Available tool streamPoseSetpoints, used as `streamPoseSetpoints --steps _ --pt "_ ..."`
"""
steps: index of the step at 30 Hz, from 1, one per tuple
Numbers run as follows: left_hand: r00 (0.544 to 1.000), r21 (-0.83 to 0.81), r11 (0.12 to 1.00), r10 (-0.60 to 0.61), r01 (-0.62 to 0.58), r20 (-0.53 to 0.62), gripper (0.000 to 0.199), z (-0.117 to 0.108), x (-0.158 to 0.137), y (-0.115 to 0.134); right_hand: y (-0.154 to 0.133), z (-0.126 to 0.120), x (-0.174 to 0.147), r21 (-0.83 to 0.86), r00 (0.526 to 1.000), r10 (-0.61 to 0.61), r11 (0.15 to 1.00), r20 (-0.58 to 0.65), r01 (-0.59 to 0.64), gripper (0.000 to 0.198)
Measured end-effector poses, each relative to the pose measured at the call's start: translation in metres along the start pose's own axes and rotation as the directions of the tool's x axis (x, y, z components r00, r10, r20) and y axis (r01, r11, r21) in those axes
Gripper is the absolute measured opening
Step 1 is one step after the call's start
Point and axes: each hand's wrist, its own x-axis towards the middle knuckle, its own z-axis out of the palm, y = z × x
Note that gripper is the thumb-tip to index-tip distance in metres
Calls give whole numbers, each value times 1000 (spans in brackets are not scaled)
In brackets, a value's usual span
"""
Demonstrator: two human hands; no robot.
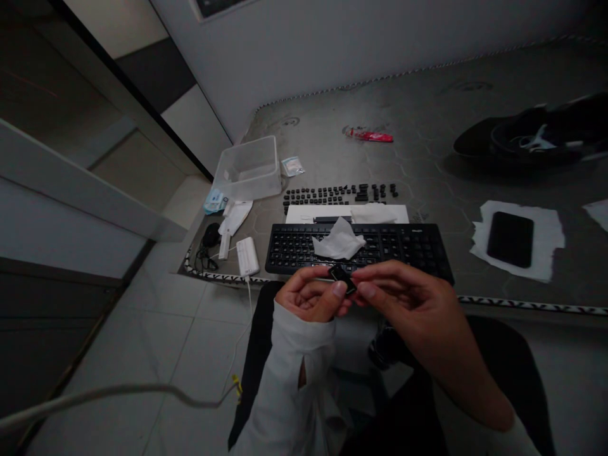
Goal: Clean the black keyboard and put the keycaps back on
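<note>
Grey table — left hand and right hand pinch 1 black keycap above keyboard.

Grey mattress with keyboard parts laid out

A black keyboard sits at the near edge, a white tissue on it, loose keycaps in rows behind a white paper sheet. Left: a clear plastic tub, a white power bank. Right: a black phone on a torn paper.
</note>
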Motion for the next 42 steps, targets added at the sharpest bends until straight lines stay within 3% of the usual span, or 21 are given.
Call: streamPoseSetpoints --steps 11,19,30,35,39,42 --pt "986 146 975 163 -166 34 32 -3 -2 -2 -1 0 -1 -71 1000 -17 997 -18 15 20" --pt "969 223 943 238 -247 65 39 -7 4 -11 2 -1 -1 -38 1000 10 999 -4 -10 22" --pt "970 191 951 235 -243 63 39 -7 4 -13 5 -1 -3 -63 1000 -16 998 -16 15 23" --pt "978 148 967 207 -209 27 40 -4 6 -14 5 0 3 -7 1000 13 1000 -27 -13 34" --pt "989 121 982 146 -146 14 43 1 11 -21 10 -7 12 -17 999 23 1000 36 -22 31" --pt "982 187 965 187 -184 2 39 3 16 -31 18 -13 18 -30 997 34 999 65 -32 29"
